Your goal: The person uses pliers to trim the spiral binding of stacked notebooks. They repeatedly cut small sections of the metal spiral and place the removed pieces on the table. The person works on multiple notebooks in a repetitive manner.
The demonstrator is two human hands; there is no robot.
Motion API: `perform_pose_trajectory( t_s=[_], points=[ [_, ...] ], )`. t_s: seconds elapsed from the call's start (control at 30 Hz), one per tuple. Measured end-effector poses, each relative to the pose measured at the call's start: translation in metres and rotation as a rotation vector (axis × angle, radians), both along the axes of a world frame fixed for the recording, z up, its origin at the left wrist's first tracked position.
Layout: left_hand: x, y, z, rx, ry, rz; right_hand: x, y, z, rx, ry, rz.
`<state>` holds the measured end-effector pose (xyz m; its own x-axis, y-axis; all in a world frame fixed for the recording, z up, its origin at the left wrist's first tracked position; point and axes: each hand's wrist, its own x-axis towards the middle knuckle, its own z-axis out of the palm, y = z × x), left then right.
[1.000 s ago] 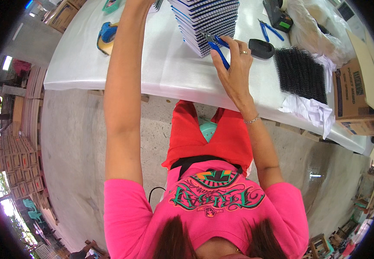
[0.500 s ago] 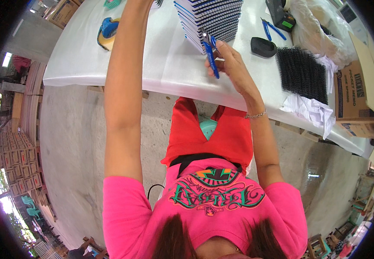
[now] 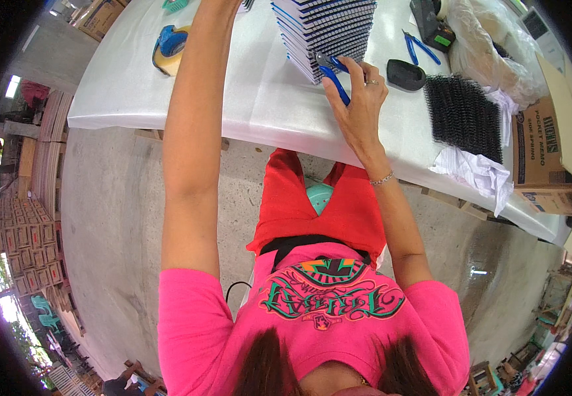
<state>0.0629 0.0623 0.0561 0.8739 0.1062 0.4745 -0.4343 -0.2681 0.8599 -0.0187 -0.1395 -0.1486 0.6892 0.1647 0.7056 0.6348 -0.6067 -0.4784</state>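
Nippers (image 3: 337, 88), pinched by the right hand (image 3: 364, 100), stood at the spiral notebooks (image 3: 332, 30), seemingly for coil trimming; the next cut likely called for careful alignment. Left hand's grip, out of view, couldn't be told.

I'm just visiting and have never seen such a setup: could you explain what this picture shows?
There's no robot here: these are a person's own bare arms, seen from above by a wide, edge-bending camera worn on their head. The right hand holds blue-handled cutters at the near end of a stack of spiral notebooks. The left hand is out of view past the top edge. On the white table also lie a tape dispenser, blue pliers, a black dish and black coils.
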Motion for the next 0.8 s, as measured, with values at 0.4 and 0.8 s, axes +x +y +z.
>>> perform_pose_trajectory(
  t_s=[0.4, 0.8],
  points=[
    [-0.002, -0.001, -0.001, -0.017, 0.023, -0.012, -0.009, -0.008, 0.013, 0.091, 0.187, 0.081],
    [0.0, -0.002, -0.002, -0.025, -0.023, -0.038, -0.008, 0.001, 0.003, 0.105, 0.239, 0.104]
  ],
)
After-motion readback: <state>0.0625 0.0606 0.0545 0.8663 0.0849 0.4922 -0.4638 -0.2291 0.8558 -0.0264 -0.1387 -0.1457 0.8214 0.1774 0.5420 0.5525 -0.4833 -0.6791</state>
